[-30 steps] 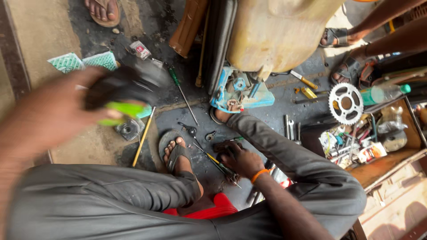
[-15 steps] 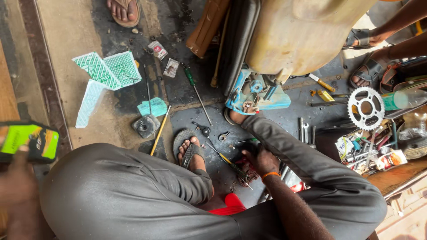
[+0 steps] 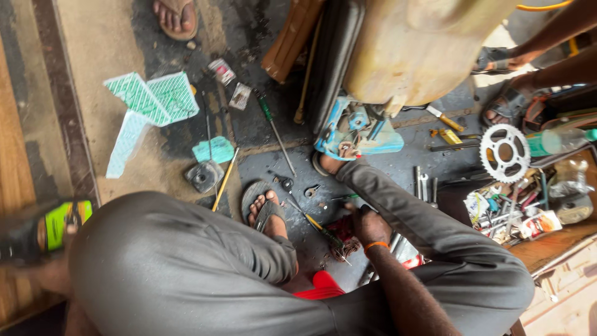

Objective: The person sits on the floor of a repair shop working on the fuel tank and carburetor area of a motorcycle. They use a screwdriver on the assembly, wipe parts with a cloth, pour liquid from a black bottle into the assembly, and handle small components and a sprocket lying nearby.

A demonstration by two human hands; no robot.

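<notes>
I sit low with my grey-trousered knees [image 3: 186,261] wide and a sandalled foot [image 3: 266,211] on the dark, oily floor. My left hand [image 3: 46,274] is blurred at the far left edge, closed around a black and green object [image 3: 50,227]. My right hand [image 3: 368,225], with an orange band on the wrist, is down on the floor between my legs. It touches a red rag [image 3: 342,231] beside a yellow-handled screwdriver [image 3: 323,235]. Its fingers are curled, and what they hold is hidden.
A blue engine part [image 3: 357,130] lies under a yellow tank [image 3: 423,50]. A green-handled screwdriver [image 3: 273,127], spanners [image 3: 423,183], a sprocket [image 3: 504,152] and a wooden box of small parts [image 3: 528,205] surround me. Green-patterned cardboard [image 3: 149,99] lies left. Other people's feet [image 3: 177,15] [image 3: 504,106] stand nearby.
My left hand with the black and green object has swung from the upper middle of the view down to the far left edge. My right hand stays at the floor.
</notes>
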